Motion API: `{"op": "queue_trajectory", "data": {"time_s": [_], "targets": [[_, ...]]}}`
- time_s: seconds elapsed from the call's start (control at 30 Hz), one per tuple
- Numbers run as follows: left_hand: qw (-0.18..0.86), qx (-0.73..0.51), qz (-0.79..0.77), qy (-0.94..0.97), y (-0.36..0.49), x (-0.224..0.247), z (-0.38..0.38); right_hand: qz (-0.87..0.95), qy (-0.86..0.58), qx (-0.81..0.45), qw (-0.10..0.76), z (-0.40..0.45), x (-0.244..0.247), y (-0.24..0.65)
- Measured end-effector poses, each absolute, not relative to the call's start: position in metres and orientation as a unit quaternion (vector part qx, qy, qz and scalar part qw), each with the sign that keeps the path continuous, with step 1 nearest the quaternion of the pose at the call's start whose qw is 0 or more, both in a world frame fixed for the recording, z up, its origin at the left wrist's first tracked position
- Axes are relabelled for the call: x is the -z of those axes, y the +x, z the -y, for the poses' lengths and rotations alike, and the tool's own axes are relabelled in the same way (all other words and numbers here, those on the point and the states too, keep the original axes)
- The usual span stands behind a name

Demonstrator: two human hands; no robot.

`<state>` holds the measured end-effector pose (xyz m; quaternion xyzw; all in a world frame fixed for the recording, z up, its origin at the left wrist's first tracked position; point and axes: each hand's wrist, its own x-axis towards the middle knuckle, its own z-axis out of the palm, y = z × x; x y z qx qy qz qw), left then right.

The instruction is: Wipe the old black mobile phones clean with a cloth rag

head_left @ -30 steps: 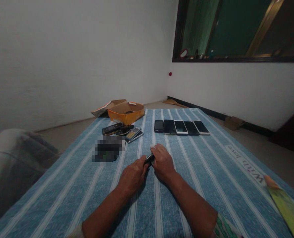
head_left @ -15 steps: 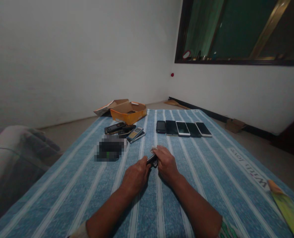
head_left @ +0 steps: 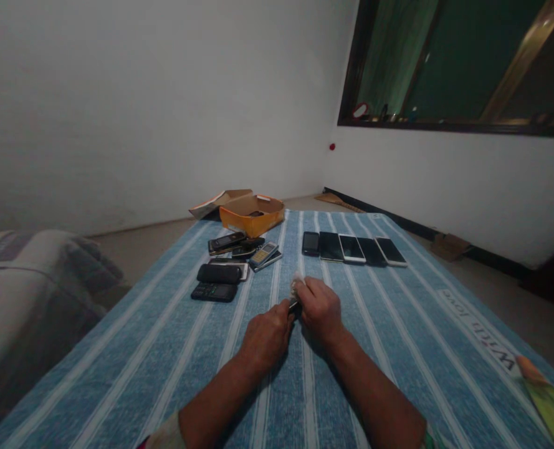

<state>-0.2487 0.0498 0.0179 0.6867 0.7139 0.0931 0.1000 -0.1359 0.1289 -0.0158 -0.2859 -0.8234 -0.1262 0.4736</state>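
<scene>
My left hand [head_left: 267, 340] and my right hand [head_left: 321, 308] meet in the middle of the striped cloth. Between them, a small black mobile phone [head_left: 295, 307] shows only at one end. My left hand grips that phone. My right hand pinches a white tissue or cloth [head_left: 298, 284] against it. Most of the phone is hidden by my fingers. Farther ahead lies a row of several smartphones [head_left: 351, 248]. To the left of that row are a heap of keypad phones [head_left: 232, 244] and two black phones [head_left: 215, 280].
A blue and white striped cloth [head_left: 118, 349] covers the surface. An orange cardboard box [head_left: 252, 215] with open flaps stands at its far end. A padded grey seat or bed [head_left: 38, 293] lies left, a yellow-green strip [head_left: 550, 405] at the right corner, with walls and a dark window [head_left: 445, 62] beyond.
The whole scene has drifted right and down in view as my head turned. My hands have shifted slightly, and the white tissue now shows more at the phone's end.
</scene>
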Motion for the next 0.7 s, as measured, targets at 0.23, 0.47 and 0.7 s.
{"op": "queue_trajectory", "data": {"time_s": [0.23,0.47,0.7], "targets": [[0.116,-0.108,-0.719,0.677,-0.255,-0.015,-0.051,0.853,-0.212,-0.053,0.473,-0.104,0.015,-0.135],[0.139,-0.134,-0.711,0.676,-0.258,-0.012,-0.050,0.826,-0.224,-0.167,0.490,-0.105,0.013,-0.131],[0.136,-0.192,-0.694,0.681,-0.265,-0.002,-0.050,0.823,-0.226,-0.270,0.447,-0.115,0.006,-0.130]]}}
